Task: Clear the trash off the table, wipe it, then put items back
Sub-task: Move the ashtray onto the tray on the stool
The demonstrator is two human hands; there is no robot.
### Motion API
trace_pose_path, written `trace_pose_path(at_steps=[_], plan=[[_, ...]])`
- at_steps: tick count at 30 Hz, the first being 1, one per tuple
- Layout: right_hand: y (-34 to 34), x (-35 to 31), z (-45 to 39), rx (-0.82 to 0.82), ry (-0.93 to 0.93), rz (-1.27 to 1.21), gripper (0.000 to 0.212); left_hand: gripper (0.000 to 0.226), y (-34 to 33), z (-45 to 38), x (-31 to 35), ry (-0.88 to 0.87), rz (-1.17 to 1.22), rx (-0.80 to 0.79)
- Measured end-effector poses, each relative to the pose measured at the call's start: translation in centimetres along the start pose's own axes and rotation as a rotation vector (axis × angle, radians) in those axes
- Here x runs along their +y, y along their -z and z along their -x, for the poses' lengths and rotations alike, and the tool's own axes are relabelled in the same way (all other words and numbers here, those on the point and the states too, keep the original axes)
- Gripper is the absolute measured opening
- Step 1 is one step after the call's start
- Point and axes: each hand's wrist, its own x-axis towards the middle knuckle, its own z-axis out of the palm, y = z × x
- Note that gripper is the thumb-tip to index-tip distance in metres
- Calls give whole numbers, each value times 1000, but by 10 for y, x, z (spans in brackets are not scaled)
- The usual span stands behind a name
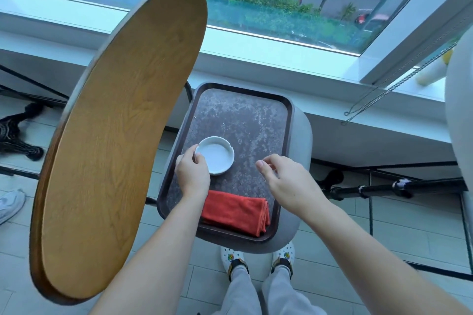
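A white round ashtray (216, 155) sits on a dark rectangular tray (245, 115) that rests on a grey stool (302, 135). My left hand (192, 174) grips the ashtray's left rim with thumb and fingers. My right hand (284, 179) hovers over the tray's right side, fingers loosely curled, holding nothing. A folded red cloth (235, 212) lies at the tray's near end, partly under my left wrist. The round wooden table top (120, 135) fills the left of the view, bare.
A window and white sill (256, 54) run along the far side. Black iron table legs (15, 133) stand at left, a black metal bar (384, 186) at right. A white chair back (460, 110) is at the right edge. My feet in white clogs (258, 261) stand below the stool.
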Motion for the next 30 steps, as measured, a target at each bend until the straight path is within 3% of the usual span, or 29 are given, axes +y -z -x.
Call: trace_pose_path(at_steps=[7,13,16,23,30], plan=[[7,-4,10,18,-1,-22,38,34,5,-2,-5,-25,-58,-9],[25,-13,28,43,14,6,39,48,25,15,13,-64,-138,-149],[43,-21,44,78,22,9,39,51,45,43,33,-260,-141,-200],[94,-46,95,209,77,-25,41,32,97,108,102,-612,-121,-257],[161,-55,166,503,150,-40,42,26,120,168,187,-962,-95,-278]])
